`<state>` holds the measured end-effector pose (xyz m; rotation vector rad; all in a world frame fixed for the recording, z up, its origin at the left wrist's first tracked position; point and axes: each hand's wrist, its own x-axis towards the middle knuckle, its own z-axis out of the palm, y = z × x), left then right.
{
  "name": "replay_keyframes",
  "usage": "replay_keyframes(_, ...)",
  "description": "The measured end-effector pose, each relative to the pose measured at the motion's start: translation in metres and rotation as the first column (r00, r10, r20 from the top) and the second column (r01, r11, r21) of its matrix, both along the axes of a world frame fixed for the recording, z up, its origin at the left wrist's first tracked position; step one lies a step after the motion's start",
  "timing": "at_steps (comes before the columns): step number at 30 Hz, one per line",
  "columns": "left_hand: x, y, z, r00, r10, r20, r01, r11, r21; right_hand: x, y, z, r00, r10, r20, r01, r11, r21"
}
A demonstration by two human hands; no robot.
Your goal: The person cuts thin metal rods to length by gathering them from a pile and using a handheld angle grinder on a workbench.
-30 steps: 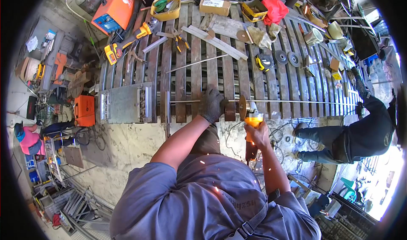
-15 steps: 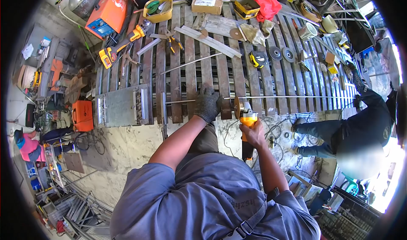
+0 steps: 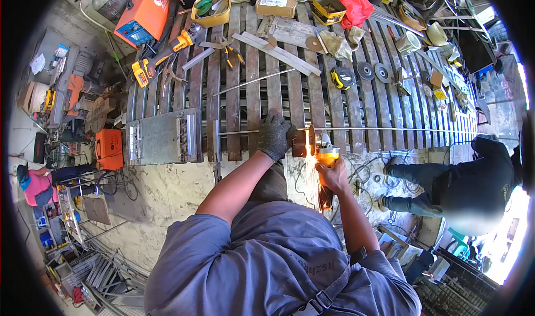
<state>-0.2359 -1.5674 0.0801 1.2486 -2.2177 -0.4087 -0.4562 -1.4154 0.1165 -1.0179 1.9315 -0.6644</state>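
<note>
My left hand, in a dark grey work glove, is closed over a long thin metal rod lying across the slatted metal bench. My bare right hand grips a yellow angle grinder just right of the glove. Its cutting disc stands upright against the rod, and bright orange sparks stream down from it toward my body. The grinder's rear end is partly hidden behind the sparks. A flat hinged metal plate lies at the bench's left end.
On the bench are another grinder, pliers, flat metal strips, a tape measure and grinding discs. An orange welder stands back left. A co-worker bends at the right; another person is far left.
Sparks now fly from the disc, where none showed before. The co-worker at the right has drawn the arm in from the bench. The person far left has shifted. My left hand stays on the rod.
</note>
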Motion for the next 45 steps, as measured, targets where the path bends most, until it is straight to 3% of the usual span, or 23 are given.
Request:
replay_keyframes(4,0.001,0.000,-0.007,0.999,0.012,0.049,-0.007,0.996,-0.086,0.000,0.001,-0.006,0.997,-0.020,0.074,0.022,0.999,-0.025)
replay_keyframes(8,-0.001,0.001,-0.004,0.999,0.023,0.023,-0.021,0.995,-0.094,0.000,0.000,-0.003,1.000,0.013,-0.024,-0.013,1.000,-0.021)
replay_keyframes(11,0.000,0.001,-0.006,1.000,0.019,0.005,-0.018,0.997,-0.071,-0.009,0.005,-0.020,0.989,0.018,0.148,0.004,0.989,-0.145)
replay_keyframes(12,-0.001,0.001,-0.005,1.000,0.020,0.006,-0.020,0.998,-0.054,-0.001,0.000,-0.009,0.988,-0.035,0.151,0.043,0.998,-0.046)
replay_keyframes(13,-0.002,0.002,-0.004,1.000,0.020,0.008,-0.020,0.999,-0.037,-0.005,-0.001,-0.012,0.994,-0.034,0.103,0.032,0.999,0.021)
replay_keyframes(15,-0.002,0.002,-0.001,1.000,0.025,0.011,-0.024,0.999,-0.033,0.000,-0.006,0.001,0.999,-0.009,0.042,0.011,0.999,-0.043)
replay_keyframes(21,-0.001,0.001,-0.009,1.000,-0.014,0.018,0.014,1.000,0.006,0.001,-0.012,0.006,0.998,-0.010,-0.057,0.011,1.000,0.015)
replay_keyframes(23,0.002,0.002,-0.013,1.000,-0.023,0.006,0.023,0.999,-0.028,-0.007,-0.011,-0.008,0.980,-0.003,0.199,-0.009,0.998,0.058)
replay_keyframes(24,0.002,0.002,-0.019,1.000,-0.020,-0.016,0.018,0.996,-0.086,-0.008,-0.009,-0.003,0.966,-0.041,0.255,-0.003,0.986,0.169)
replay_keyframes(26,0.005,-0.015,-0.071,0.948,-0.167,0.269,0.162,0.986,0.043,-0.005,0.005,0.005,0.968,-0.074,0.239,0.080,0.997,-0.015)
replay_keyframes(27,0.000,-0.010,-0.030,0.881,-0.249,0.403,0.185,0.964,0.192,-0.011,0.011,0.010,0.974,-0.009,0.226,0.020,0.999,-0.044)
replay_keyframes(28,0.003,-0.005,0.012,0.762,-0.353,0.543,0.311,0.935,0.171,-0.011,0.013,0.064,0.952,-0.094,0.291,0.050,0.987,0.153)
replay_keyframes(29,0.009,-0.010,-0.005,0.787,-0.345,0.511,0.381,0.924,0.036,-0.021,0.029,0.027,0.962,-0.045,0.270,0.050,0.999,-0.014)
replay_keyframes(30,0.016,-0.013,-0.021,0.811,-0.331,0.483,0.433,0.894,-0.114,-0.021,0.043,0.025,0.913,-0.066,0.403,0.172,0.958,-0.231)
replay_keyframes(31,0.023,-0.016,-0.037,0.834,-0.312,0.455,0.461,0.847,-0.265,-0.028,0.059,0.067,0.971,-0.099,0.217,0.122,0.988,-0.093)
replay_keyframes(33,0.023,-0.011,-0.025,0.892,-0.390,0.229,0.410,0.911,-0.046,-0.034,0.092,0.100,0.995,-0.097,0.000,0.096,0.984,-0.148)
replay_keyframes(35,0.012,0.031,0.048,0.943,-0.333,-0.007,0.333,0.942,-0.042,-0.035,0.130,0.122,0.983,-0.169,-0.076,0.157,0.977,-0.144)
replay_keyframes(38,-0.002,0.091,0.105,0.969,-0.177,-0.170,0.209,0.959,0.194,-0.037,0.187,0.139,0.955,-0.244,-0.171,0.206,0.956,-0.210)
replay_keyframes(41,-0.014,0.136,0.106,0.822,0.071,-0.565,0.361,0.703,0.614,-0.037,0.234,0.174,0.929,-0.298,-0.221,0.246,0.941,-0.234)
replay_keyframes(42,-0.022,0.175,0.159,0.860,0.128,-0.494,0.296,0.664,0.687,-0.037,0.247,0.174,0.918,-0.317,-0.238,0.253,0.931,-0.261)
replay_keyframes(43,-0.022,0.204,0.192,0.878,-0.232,-0.419,0.391,0.852,0.348,-0.032,0.257,0.173,0.916,-0.317,-0.245,0.246,0.928,-0.280)
replay_keyframes(44,-0.017,0.219,0.202,0.871,-0.317,-0.376,0.423,0.872,0.245,-0.027,0.266,0.183,0.908,-0.330,-0.257,0.255,0.924,-0.285)
replay_keyframes(45,-0.017,0.236,0.209,0.860,-0.299,-0.414,0.434,0.854,0.285,-0.020,0.274,0.193,0.905,-0.332,-0.267,0.253,0.923,-0.290)
